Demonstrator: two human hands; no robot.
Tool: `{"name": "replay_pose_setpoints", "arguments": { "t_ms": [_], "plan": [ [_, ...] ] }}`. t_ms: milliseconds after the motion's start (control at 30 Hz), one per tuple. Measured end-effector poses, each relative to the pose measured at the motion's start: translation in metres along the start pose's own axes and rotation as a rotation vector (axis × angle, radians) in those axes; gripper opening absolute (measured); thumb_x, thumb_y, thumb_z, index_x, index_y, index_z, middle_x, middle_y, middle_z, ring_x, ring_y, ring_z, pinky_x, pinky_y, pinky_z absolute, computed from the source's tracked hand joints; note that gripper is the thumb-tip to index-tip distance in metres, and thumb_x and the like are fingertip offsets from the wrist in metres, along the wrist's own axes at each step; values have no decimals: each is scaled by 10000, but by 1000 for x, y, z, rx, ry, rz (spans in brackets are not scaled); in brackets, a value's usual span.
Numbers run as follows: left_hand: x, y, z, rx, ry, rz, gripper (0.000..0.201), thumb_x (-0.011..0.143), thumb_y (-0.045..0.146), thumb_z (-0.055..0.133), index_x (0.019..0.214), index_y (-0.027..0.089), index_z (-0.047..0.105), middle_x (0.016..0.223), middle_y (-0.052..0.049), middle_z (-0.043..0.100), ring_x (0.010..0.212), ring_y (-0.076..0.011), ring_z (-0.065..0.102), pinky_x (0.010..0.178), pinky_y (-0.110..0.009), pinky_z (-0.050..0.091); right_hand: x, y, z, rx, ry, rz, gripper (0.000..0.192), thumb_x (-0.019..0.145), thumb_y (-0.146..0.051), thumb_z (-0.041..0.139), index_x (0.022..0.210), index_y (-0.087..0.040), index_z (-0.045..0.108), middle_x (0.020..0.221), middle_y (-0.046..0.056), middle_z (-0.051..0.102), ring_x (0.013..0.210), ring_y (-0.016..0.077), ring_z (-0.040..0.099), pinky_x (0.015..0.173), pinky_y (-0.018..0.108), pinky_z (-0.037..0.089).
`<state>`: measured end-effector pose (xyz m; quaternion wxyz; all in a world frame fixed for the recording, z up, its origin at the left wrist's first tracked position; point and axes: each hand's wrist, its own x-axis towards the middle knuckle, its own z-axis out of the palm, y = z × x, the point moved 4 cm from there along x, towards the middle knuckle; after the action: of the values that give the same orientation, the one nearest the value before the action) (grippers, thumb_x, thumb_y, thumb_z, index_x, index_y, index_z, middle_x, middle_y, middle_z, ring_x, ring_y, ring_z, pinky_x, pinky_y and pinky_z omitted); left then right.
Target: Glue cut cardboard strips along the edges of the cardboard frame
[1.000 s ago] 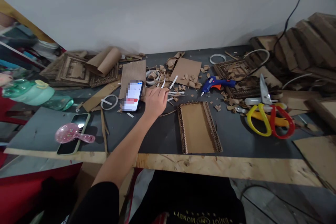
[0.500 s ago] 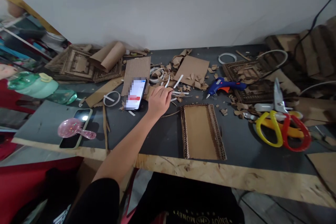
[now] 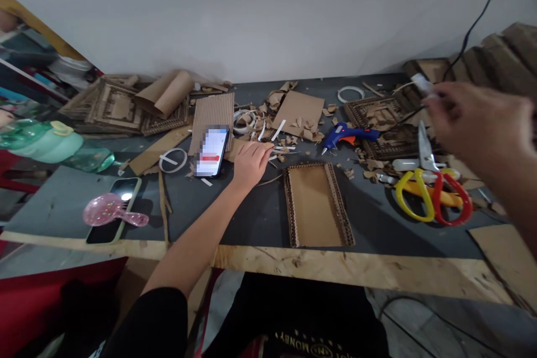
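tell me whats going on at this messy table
A person sits at a dark table strewn with cardboard scraps. The left hand rests on thin white strips beside a lit phone, just behind a flat cardboard tray. The right hand is raised above the scissors, blurred, pinching something small and white. A blue glue gun lies untouched behind the tray.

2 hands: left hand (image 3: 248,163), right hand (image 3: 482,123); 2 phones: lit phone (image 3: 211,152), dark phone (image 3: 112,208); 2 scissors: yellow scissors (image 3: 415,187), red scissors (image 3: 448,193); 1 glue gun (image 3: 347,135); 1 pink brush (image 3: 111,213); 1 cardboard tray (image 3: 317,204).
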<state>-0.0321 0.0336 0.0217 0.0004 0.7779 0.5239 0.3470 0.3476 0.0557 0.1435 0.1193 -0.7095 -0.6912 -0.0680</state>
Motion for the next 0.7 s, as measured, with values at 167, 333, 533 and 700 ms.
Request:
{"name": "replay_pose_setpoints", "arguments": {
  "t_ms": [167,333,533,700],
  "plan": [
    [-2,2,0,39,14,64,251,1033,307,471,1025,205,701,993,-98,762,983,-246,686,897,-401,476,-12,-36,39,580,-373,73,464,1017,-438,414,1255,-88,603,1030,177,721,665,133,608,693,308,444],
    [-4,6,2,111,67,183,256,1042,290,472,1026,195,709,937,-81,760,937,-215,697,849,-357,490,22,-75,48,384,-237,-347,441,1018,-459,434,1264,-180,672,1124,111,726,806,161,627,746,306,436],
    [-5,7,0,136,153,299,245,1043,284,502,1011,184,723,901,-64,767,887,-201,703,790,-338,477,59,-133,80,101,31,-743,321,1006,-310,471,1158,-184,723,1178,133,722,1073,276,645,869,398,490],
    [-5,13,-5,125,171,338,205,1040,278,535,1041,221,731,967,-31,791,886,-173,724,769,-322,463,31,-135,84,305,133,-642,338,969,-280,522,1249,-166,674,1193,146,719,1104,302,661,927,448,518]
  ]
}}
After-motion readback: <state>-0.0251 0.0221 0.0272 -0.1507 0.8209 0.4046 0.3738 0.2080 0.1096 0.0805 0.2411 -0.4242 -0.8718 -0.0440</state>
